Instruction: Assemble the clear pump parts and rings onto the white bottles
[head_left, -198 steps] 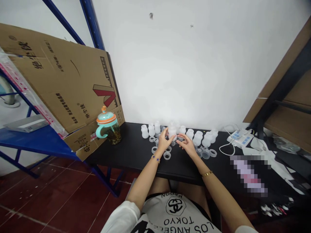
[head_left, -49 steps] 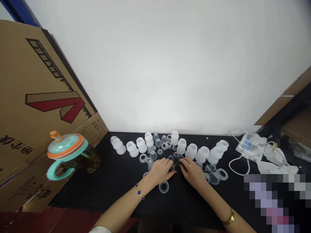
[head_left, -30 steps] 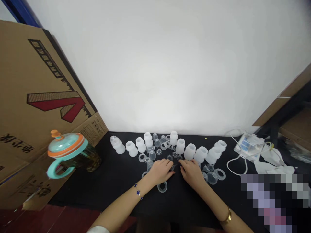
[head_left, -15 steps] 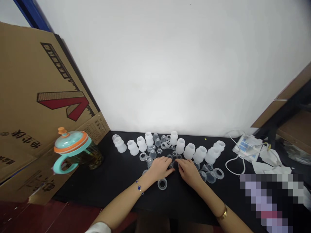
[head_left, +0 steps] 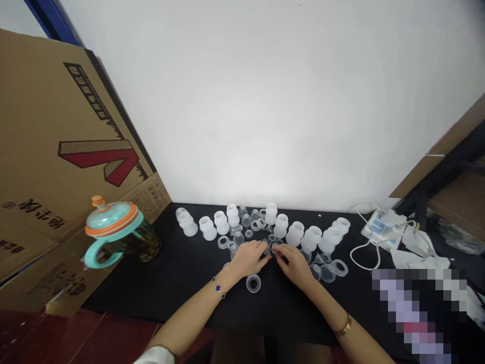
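Working with the fingers of the left hand point(head_left: 248, 260) bent low and close together over small clear parts point(head_left: 267, 247), with the thumb toward the other side. Facing it across a narrow gap with the right hand point(head_left: 293, 263), fingers curled in toward the thumb. Impossible to tell whether pinching a clear part there or merely touching: too small and see-through.

Seems to be at the step of handling or sorting out one such part; probably calls next for a light, sure pinch without nudging the neighbours.

Outward, to a loose ring point(head_left: 253, 283) flat on the black worktop point(head_left: 182, 278), on the near side of the left hand. Beyond, to uncapped white bottles point(head_left: 282, 226) standing in a loose row, with clear domes point(head_left: 246, 220) among them. Leftmost, to a dome-topped bottle point(head_left: 189, 227). No readable marking on any.

Farther left, past a lidded jug point(head_left: 111, 222), to a brown carton point(head_left: 38, 116): printed with a red V-like shape point(head_left: 98, 159), a circled R, and seemingly Chinese characters point(head_left: 41, 215), tilted sideways and hard to make out. At right, to a white unit point(head_left: 382, 230) with blue panels, lettered too small to read.
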A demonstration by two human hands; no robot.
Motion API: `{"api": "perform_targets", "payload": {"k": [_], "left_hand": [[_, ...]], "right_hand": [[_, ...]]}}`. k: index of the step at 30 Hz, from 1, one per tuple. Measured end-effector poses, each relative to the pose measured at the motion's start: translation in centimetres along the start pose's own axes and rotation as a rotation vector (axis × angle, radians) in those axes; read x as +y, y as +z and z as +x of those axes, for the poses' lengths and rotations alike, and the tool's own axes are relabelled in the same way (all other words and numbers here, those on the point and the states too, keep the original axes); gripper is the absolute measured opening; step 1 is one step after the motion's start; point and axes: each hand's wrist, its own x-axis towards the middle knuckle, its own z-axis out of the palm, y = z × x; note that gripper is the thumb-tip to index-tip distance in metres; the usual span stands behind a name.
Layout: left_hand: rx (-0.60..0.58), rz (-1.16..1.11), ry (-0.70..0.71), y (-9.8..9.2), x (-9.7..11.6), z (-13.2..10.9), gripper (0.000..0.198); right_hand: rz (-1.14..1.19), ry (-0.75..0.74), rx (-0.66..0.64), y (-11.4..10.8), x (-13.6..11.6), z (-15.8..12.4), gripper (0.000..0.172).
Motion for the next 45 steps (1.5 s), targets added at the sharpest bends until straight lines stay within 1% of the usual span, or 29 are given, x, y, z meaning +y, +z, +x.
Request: {"api": "perform_targets", "payload": {"k": [5, 8, 11, 13, 16, 20, 23, 27, 31, 33, 36, 41, 45], "left_hand": [[0.079, -0.037, 0.027, 0.0, 0.1, 0.1, 0.015], [0.146, -0.045, 0.03, 0.1, 0.1, 0.1, 0.025], [0.196, -0.051, 0.041, 0.1, 0.1, 0.0, 0.035], [0.23, -0.06, 0.041, -0.1, 0.1, 0.0, 0.037], [0.279, -0.103, 0.023, -0.3, 0.1, 0.1, 0.032], [0.326, -0.192, -0.032, -0.5, -0.1, 0.3, 0.025], [0.328, -0.228, -0.048, -0.6, -0.4, 0.1, 0.024], [0.293, -0.23, -0.089, -1.0, -0.6, -0.2, 0.024], [0.29, -0.245, -0.017, -1.5, -0.3, -0.1, 0.023], [0.31, -0.244, 0.015, -1.5, -0.1, 0.0, 0.023], [0.335, -0.238, 0.009, -1.3, 0.1, -0.1, 0.023], [0.338, -0.257, 0.02, -0.8, 0.2, -0.4, 0.023], [0.312, -0.291, 0.036, -0.6, 0.4, -0.3, 0.024]], "right_hand": [[0.054, -0.027, 0.079, 0.0, 0.2, 0.0, 0.028], [0.068, -0.026, 0.113, 0.1, 0.2, 0.0, 0.03], [0.097, -0.02, 0.155, 0.3, 0.0, 0.0, 0.025], [0.13, -0.016, 0.177, 0.3, -0.2, 0.2, 0.023], [0.215, 0.027, 0.179, 0.1, -0.5, 0.3, 0.019], [0.36, 0.136, 0.174, 0.2, -0.4, 0.2, 0.018], [0.456, 0.253, 0.179, 0.6, 0.1, -0.1, 0.028], [0.635, 0.374, 0.171, 1.0, 0.4, -0.1, 0.036], [0.896, 0.468, 0.132, 1.0, 0.2, 0.3, 0.045], [0.964, 0.497, 0.121, 1.2, 0.2, 0.4, 0.049], [1.008, 0.522, 0.103, 1.5, 0.5, 0.5, 0.046], [1.102, 0.556, 0.05, 1.7, 0.8, 0.5, 0.044], [1.126, 0.562, 0.039, 1.8, 1.0, 0.4, 0.042]]}}
